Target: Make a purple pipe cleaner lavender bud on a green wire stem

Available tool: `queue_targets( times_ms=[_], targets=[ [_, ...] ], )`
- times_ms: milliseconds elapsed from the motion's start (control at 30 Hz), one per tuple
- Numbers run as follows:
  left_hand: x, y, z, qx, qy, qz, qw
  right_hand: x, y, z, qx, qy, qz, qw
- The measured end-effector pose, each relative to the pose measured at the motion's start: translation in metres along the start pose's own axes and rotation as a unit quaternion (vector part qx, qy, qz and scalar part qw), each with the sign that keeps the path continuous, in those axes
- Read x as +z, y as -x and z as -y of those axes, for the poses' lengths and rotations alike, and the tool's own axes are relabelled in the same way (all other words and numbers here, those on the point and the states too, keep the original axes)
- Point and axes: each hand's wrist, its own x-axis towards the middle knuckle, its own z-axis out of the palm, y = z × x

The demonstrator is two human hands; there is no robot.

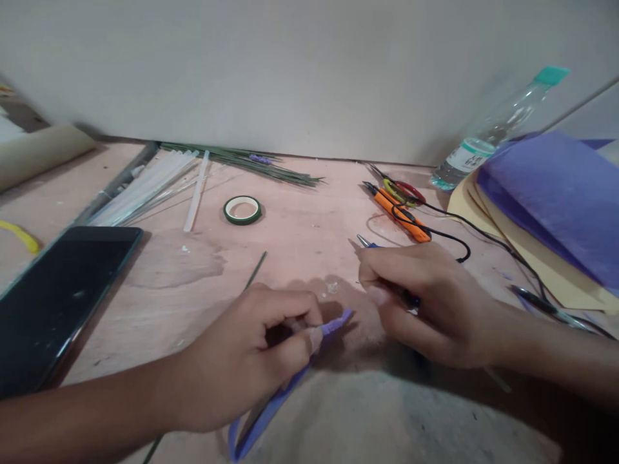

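Observation:
My left hand point(261, 348) is closed in a pinch on a narrow purple strip point(275, 412). Its short twisted end sticks out past the thumb and forefinger, and the rest loops down below the palm. A thin green stem point(256, 269) shows above the knuckles and again below the wrist; my hand covers its middle. To the right, my right hand point(430, 303) is curled around a blue tool point(371, 244) with a pointed metal tip. The fingers hide most of this tool, so its exact kind is unclear. The two hands are apart, just above the table.
Green tape point(242, 211), glue sticks point(149, 183) and green stems point(242, 162) lie toward the back. A phone point(72, 290) is at left. An orange cutter point(403, 212), scissors point(403, 192), a black cable point(488, 233), a bottle point(476, 151) and purple sheets point(556, 193) occupy the right.

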Motion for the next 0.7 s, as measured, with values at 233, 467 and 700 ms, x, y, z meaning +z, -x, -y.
queue_targets(
  times_ms=[233,467,700],
  targets=[
    [0.0,-0.001,0.001,0.005,0.018,0.0,1.0,0.001,-0.002,0.002,-0.014,-0.076,0.004,0.997],
    [0.0,-0.001,-0.001,0.016,0.003,0.002,1.0,0.012,0.003,-0.002,-0.074,-0.092,0.009,0.993],
    [-0.001,-0.002,-0.003,0.007,-0.014,0.003,1.0,0.014,0.002,-0.004,-0.055,-0.095,0.023,0.994]
  ],
)
